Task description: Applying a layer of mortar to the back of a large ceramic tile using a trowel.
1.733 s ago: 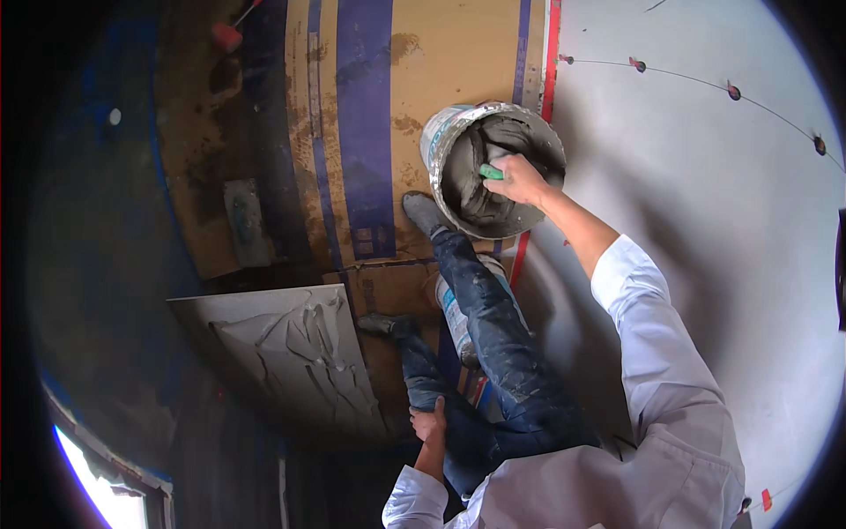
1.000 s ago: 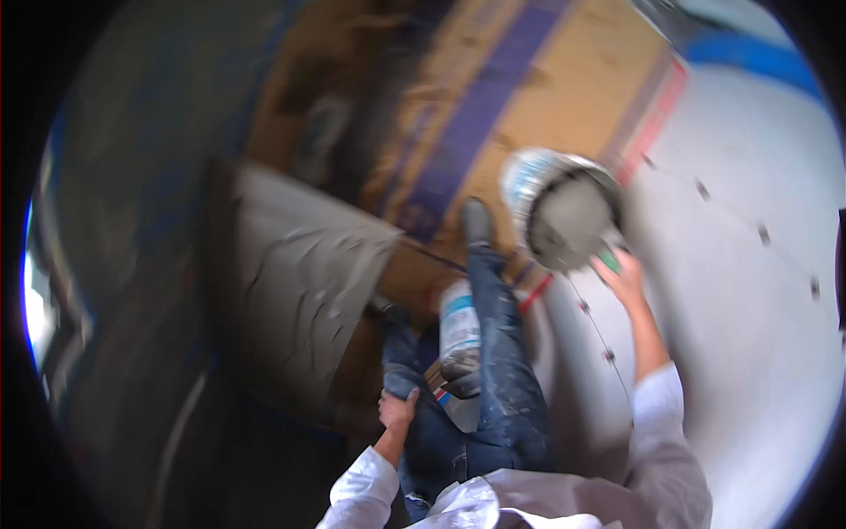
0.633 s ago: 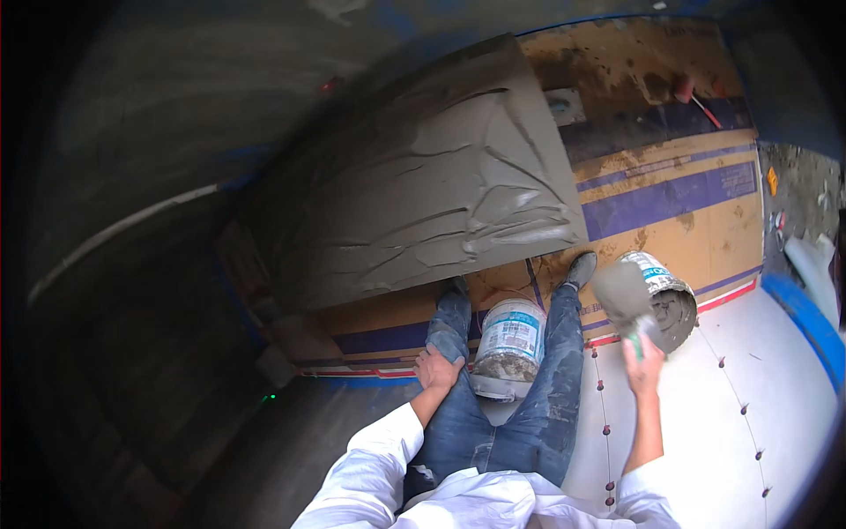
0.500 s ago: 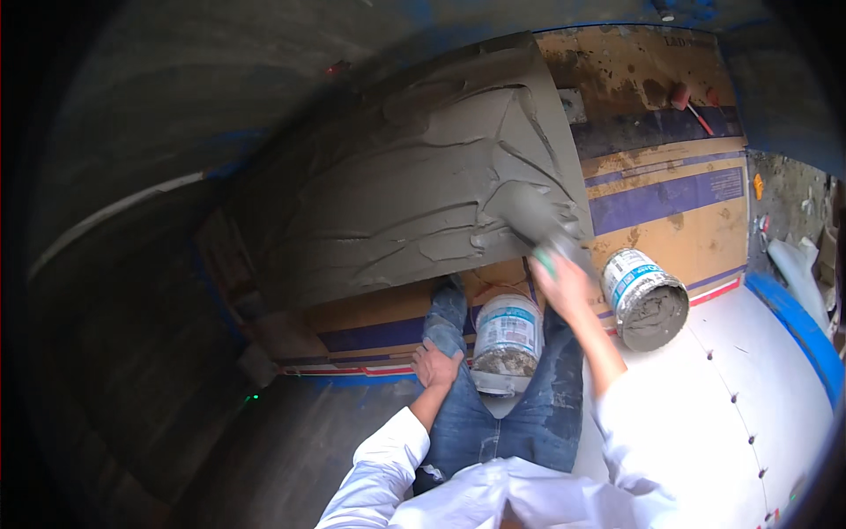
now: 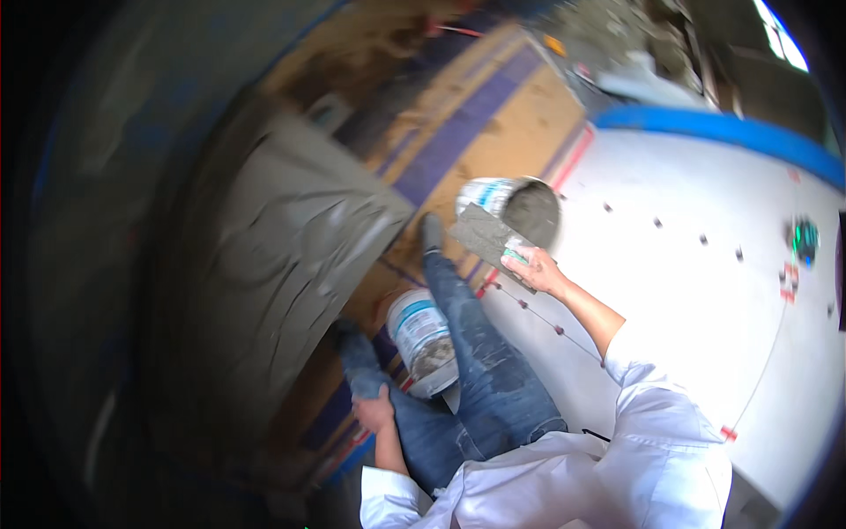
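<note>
We're gripping the flat trowel [image 5: 485,234] in our closed right hand [image 5: 540,270], left hand [image 5: 374,411] cupping our knee [image 5: 363,377]; ideally, we're holding it level beside the mortar bucket [image 5: 477,191].

building site; mortar bucket [image 5: 508,201]; cardboard sheeting [image 5: 504,132]

The person's bare right hand [image 5: 536,268], its fingers curled in a grip, was stretched forward on a right arm [image 5: 597,317] in a loose white cloth sleeve [image 5: 665,410], while the bare left hand [image 5: 374,412] rested on the blue-denim-clad left leg [image 5: 362,372].
</note>
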The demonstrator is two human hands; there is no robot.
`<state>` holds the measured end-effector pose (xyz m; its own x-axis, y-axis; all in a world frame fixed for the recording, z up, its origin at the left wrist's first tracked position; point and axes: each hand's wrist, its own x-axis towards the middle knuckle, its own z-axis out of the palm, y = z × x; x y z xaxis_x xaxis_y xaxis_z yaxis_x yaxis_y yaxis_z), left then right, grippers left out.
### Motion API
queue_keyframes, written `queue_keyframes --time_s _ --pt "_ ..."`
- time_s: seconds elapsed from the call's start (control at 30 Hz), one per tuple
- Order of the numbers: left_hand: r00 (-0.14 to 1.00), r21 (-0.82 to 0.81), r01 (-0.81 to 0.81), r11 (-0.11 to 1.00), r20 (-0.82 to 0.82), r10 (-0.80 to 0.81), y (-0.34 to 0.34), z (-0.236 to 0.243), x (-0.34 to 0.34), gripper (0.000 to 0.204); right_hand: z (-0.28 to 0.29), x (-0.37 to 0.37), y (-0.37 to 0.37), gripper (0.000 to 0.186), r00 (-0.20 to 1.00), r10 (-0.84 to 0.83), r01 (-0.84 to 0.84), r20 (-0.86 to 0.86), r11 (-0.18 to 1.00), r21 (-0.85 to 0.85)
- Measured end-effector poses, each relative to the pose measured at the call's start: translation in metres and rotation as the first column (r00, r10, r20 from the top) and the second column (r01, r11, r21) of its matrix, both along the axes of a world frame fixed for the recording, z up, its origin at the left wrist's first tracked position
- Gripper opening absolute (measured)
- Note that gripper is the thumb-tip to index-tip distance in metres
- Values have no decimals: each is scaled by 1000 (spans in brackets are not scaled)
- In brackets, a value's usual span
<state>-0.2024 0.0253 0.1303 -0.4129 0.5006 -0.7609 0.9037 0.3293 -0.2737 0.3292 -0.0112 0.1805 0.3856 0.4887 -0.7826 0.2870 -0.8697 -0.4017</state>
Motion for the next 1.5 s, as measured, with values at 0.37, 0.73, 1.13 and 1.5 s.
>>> queue_keyframes --time_s 0.37,0.73,1.13,1.5 --pt "951 -192 287 939 -57 -302 -19 -52 82 103 -194 185 -255 52 934 -5 97 358 966 -241" --pt "856 -310 403 861 -206 -475 5 -58 141 112 -284 178 -231 46 769 -626 624 -129 779 -64" --pt "789 -303 500 812 -228 -571 41 -43 160 108 -231 213 -256 42 948 -306 316 -82 895 314" --pt "878 -246 416 876 -143 -457 34 -34 136 99 -107 165 -216 25 965 -228 199 130 959 202"
